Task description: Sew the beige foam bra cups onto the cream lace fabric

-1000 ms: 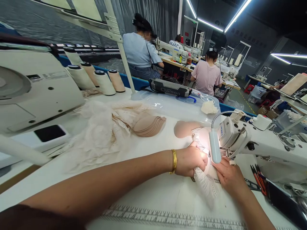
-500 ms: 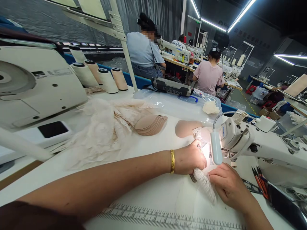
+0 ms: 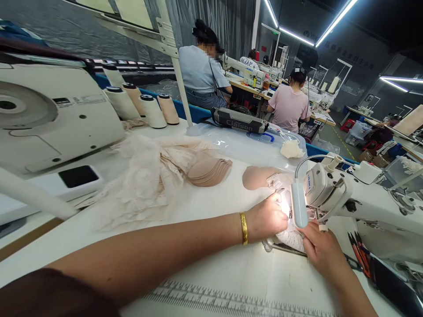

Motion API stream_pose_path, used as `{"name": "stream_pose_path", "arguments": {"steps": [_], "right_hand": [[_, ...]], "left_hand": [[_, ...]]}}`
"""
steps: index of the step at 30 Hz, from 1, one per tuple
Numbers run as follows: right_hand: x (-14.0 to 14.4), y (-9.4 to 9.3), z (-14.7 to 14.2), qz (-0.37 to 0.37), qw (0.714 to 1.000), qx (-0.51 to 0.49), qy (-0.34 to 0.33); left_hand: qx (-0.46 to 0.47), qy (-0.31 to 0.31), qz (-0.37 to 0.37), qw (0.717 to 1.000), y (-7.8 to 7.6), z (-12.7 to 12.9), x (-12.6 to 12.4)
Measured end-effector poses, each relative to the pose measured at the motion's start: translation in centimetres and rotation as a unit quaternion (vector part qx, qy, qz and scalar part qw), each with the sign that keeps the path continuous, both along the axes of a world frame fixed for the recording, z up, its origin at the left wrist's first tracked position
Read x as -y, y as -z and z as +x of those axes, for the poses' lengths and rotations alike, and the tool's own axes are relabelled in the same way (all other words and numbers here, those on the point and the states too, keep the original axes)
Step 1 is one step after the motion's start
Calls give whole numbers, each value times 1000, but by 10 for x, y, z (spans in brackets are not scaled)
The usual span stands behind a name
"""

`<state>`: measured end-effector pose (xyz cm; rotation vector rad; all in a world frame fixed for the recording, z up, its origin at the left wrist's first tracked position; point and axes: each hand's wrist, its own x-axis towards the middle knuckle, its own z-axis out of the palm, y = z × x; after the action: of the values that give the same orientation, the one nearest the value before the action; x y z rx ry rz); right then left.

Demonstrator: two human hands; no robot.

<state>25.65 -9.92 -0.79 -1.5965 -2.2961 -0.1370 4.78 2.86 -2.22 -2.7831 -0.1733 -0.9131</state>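
My left hand (image 3: 267,219), with a gold bracelet (image 3: 243,229) at the wrist, is closed on white lace fabric (image 3: 291,237) just left of the needle area. My right hand (image 3: 322,246) pinches the right side of that lace, its fingertips partly hidden beneath the sewing machine head (image 3: 317,185). A lit lamp (image 3: 299,204) on a bendy neck shines brightly over the work and washes out detail there. Beyond my left hand, a beige cup-shaped piece (image 3: 257,177) with lace on it lies on the white table (image 3: 211,246).
A stack of beige pads (image 3: 209,171) and a heap of pale lace (image 3: 139,176) lie left. Thread cones (image 3: 153,112) stand behind. A clear plastic lid (image 3: 224,141) lies at the back. Orange-handled snips (image 3: 361,255) and a phone (image 3: 391,281) are right; a ruler (image 3: 231,299) runs along the front.
The lace that hung toward the front edge is now drawn up near the needle. My right hand has moved forward, closer under the machine head. The view has shifted slightly.
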Motion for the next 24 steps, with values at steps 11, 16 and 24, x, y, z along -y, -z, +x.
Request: {"name": "stream_pose_path", "arguments": {"steps": [11,16,24], "right_hand": [[-11,11,5,73,995,-32,56],[-7,12,6,93,995,-23,28],[5,-8,-16,85,994,-4,-63]], "left_hand": [[-59,-5,-65,996,0,5,8],[-113,12,-114,987,-15,-9,9],[-141,-46,-165,975,-31,-18,16]]}}
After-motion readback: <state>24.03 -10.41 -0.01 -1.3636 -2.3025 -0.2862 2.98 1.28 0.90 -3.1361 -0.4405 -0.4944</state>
